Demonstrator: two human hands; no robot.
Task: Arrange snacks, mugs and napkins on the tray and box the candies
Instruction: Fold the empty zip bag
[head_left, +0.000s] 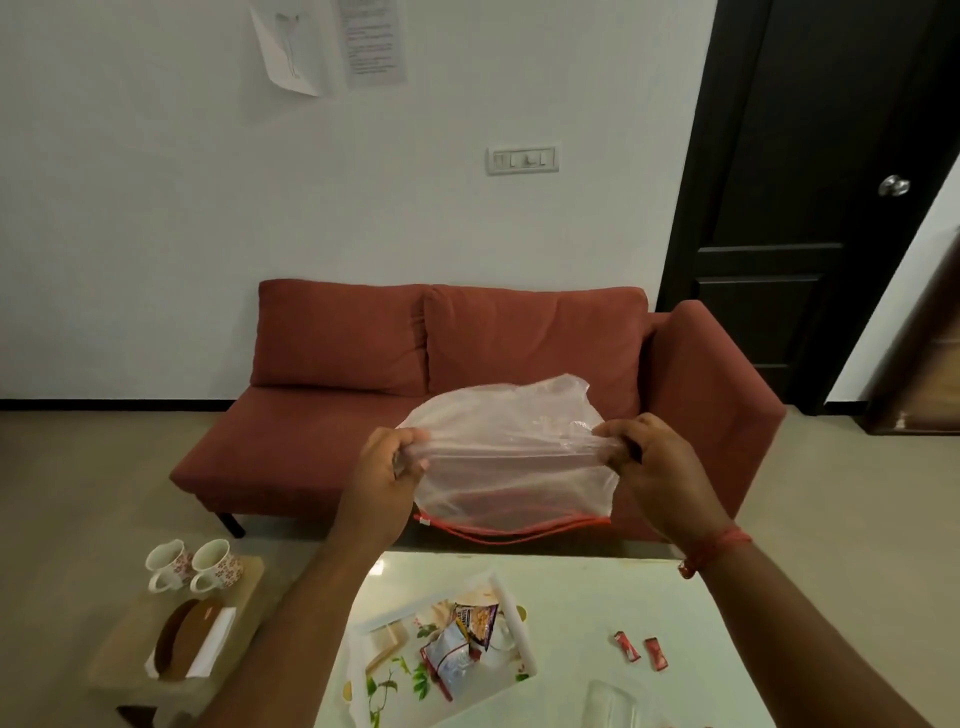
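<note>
1. Far left, on a low stool (244, 582): two mugs (195, 564) and napkins (210, 642), not yet on the tray.
2. I judge the snack step partly done: snack packets (457, 644) lie on the tray (511, 618), on the bench (597, 582).
3. Left hand (387, 470) and right hand (647, 457) each pinch an end of a clear plastic bag (511, 452), held stretched above the bench's far edge.
4. Right: two candies (641, 649) loose, unboxed, with open bench around them.

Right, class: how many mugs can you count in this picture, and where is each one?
2. Both stand side by side on the small stool left of the table: one mug on the left, the other mug touching its right.
</note>
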